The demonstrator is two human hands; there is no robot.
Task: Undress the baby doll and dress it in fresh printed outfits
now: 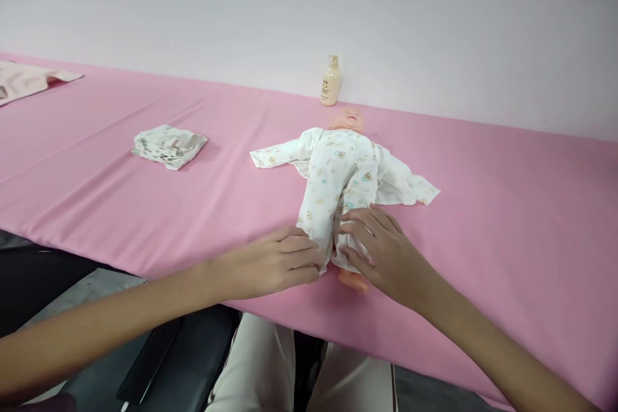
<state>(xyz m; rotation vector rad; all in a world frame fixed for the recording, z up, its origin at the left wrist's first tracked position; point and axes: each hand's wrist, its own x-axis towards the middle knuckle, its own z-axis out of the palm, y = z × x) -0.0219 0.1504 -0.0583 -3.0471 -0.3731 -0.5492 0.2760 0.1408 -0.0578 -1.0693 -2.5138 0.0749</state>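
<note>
A baby doll (355, 119) lies on its back on the pink-covered table, head toward the wall. It has on a white printed top (400, 180) with the sleeves spread out and matching trousers (326, 190). My left hand (284, 261) is closed over the lower end of the left trouser leg, fingers bent and close together. Over the other leg, my right hand (379, 248) curves its fingers around the cloth. One doll foot (353, 280) sticks out below that cuff; the other foot is hidden. Both thumbs are mostly out of sight.
A cream pump bottle (331, 82) stands by the wall, behind the doll's head. Folded white printed cloth (168, 147) lies to the left, and a pale pink cloth (33, 79) at the far left. Below the table edge are a dark seat (193, 360) and a black flat device (150, 360).
</note>
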